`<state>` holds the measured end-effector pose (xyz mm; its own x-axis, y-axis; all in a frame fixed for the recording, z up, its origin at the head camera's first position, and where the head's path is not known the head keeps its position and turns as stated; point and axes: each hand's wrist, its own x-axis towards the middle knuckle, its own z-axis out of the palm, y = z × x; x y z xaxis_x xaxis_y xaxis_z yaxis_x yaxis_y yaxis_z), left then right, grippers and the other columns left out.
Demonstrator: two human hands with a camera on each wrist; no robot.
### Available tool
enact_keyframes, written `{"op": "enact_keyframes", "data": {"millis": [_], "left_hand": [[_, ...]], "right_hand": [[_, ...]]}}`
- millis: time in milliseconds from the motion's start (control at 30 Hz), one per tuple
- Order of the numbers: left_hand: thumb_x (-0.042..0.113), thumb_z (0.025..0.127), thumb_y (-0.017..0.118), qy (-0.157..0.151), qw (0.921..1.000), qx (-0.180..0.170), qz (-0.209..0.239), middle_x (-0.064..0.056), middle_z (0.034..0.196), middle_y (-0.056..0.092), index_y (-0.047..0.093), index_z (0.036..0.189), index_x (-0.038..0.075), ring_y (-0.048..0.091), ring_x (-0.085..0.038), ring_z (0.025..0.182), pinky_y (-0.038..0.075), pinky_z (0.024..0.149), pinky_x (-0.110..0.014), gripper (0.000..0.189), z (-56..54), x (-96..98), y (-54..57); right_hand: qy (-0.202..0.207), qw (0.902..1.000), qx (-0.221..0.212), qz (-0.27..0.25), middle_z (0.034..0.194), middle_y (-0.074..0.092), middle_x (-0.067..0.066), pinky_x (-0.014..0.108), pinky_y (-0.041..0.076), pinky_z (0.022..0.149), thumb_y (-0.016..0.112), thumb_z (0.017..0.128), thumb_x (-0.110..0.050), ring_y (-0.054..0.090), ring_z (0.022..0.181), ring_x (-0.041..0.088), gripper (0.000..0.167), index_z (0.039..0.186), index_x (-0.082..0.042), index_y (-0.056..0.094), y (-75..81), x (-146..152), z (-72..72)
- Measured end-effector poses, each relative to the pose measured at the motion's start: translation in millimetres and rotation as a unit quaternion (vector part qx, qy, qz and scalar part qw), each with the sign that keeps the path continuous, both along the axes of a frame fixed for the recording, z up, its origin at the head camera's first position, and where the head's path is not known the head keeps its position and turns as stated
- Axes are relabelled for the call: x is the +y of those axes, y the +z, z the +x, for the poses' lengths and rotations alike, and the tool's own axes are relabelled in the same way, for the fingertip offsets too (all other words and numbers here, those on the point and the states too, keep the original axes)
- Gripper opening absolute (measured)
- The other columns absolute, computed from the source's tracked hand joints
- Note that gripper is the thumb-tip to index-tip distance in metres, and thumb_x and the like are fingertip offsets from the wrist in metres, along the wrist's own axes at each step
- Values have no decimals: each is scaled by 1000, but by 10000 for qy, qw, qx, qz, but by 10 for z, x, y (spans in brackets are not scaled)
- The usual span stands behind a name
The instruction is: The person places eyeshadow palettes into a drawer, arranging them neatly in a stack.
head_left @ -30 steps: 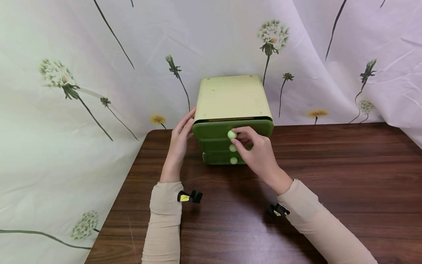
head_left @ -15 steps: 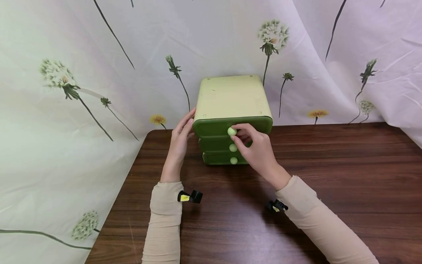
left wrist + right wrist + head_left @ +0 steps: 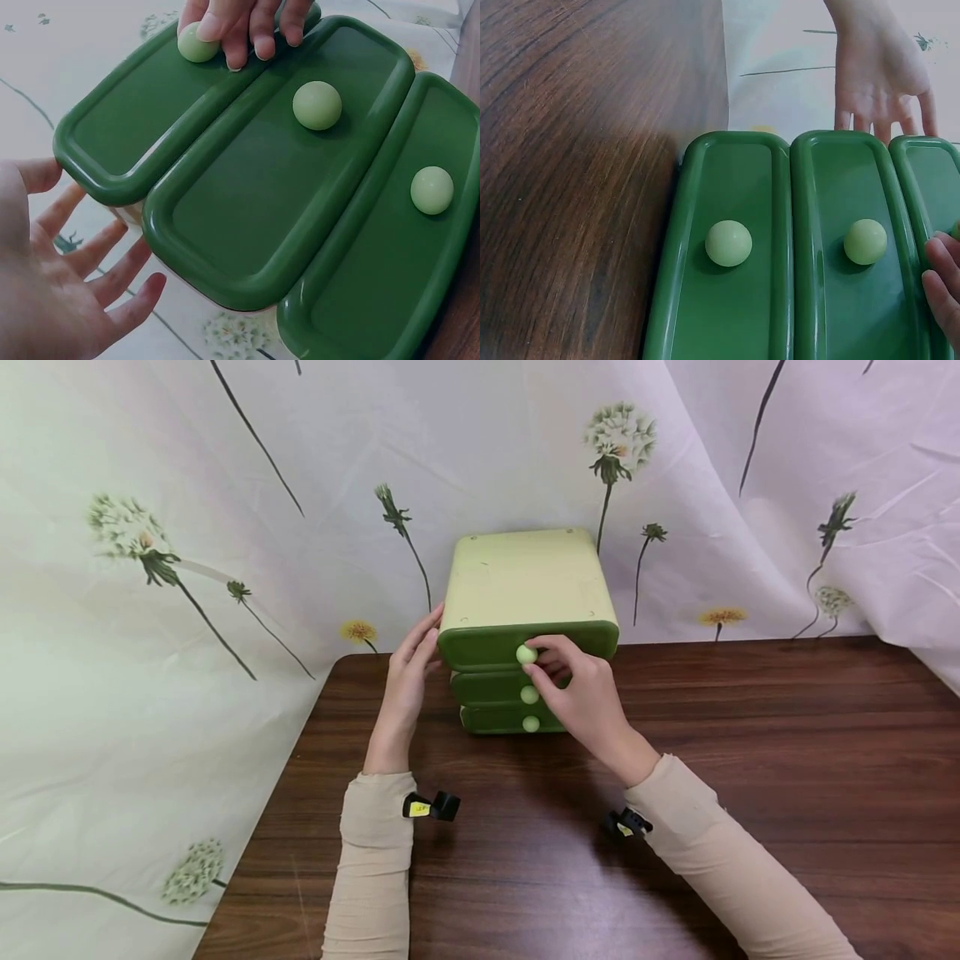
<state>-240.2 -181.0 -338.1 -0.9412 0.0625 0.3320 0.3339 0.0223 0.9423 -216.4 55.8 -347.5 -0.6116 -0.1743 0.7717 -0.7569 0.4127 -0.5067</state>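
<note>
A small drawer cabinet (image 3: 531,578) with a cream casing stands at the back of the table. Its green top drawer (image 3: 480,649) sits flush against the casing. My right hand (image 3: 588,697) pinches that drawer's round pale-green knob (image 3: 527,654) between thumb and index finger. At the cabinet's left side is my left hand (image 3: 406,685), its fingers extended along the casing. In the left wrist view, the left hand's (image 3: 71,277) fingers are spread and the thumb lies near the top drawer's corner. The fingertips' contact with the casing is partly hidden.
Below are the middle drawer (image 3: 486,689) and bottom drawer (image 3: 491,719), both shut, with matching knobs. The dark wooden table (image 3: 517,877) extends in front and to the right. A dandelion-print cloth (image 3: 300,485) hangs close behind the cabinet.
The top drawer has slid inward, and the dark gap beneath the casing's top has closed. My right hand moved forward with the knob; the left hand stayed at the side.
</note>
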Motion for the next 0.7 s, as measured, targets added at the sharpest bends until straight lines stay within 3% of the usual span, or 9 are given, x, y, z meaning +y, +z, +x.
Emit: {"op": "enact_keyframes", "data": {"millis": [200,367,533,700], "left_hand": [[34,107,45,17,10000,44,41,2,148,47,48,149,20,50,-18,124,35,103,-57,45,12,16,13],[34,107,44,146,9998,132,57,1,146,49,49,149,19,53,-19,119,35,101,-57,44,24,44,15],[36,109,37,412,9986,324,-25,-3,145,50,47,149,17,54,-22,120,39,99,-52,46,36,43,13],[37,109,31,873,9938,671,-128,-8,143,52,43,151,14,54,-26,120,41,98,-50,49,89,20,29]], "right_hand": [[55,9998,-187,85,89,73,6,28,53,66,72,90,-4,67,76,14,29,118,-5,65,14,27,45],[97,9992,-363,168,97,72,6,30,54,72,72,90,-3,67,83,16,36,125,-4,63,13,132,186],[29,9991,-421,74,99,72,8,28,52,69,72,89,1,68,87,15,37,125,-3,64,28,308,358],[-304,9991,-268,113,98,73,4,25,48,76,71,87,7,68,88,15,37,122,-4,66,33,522,492]]}}
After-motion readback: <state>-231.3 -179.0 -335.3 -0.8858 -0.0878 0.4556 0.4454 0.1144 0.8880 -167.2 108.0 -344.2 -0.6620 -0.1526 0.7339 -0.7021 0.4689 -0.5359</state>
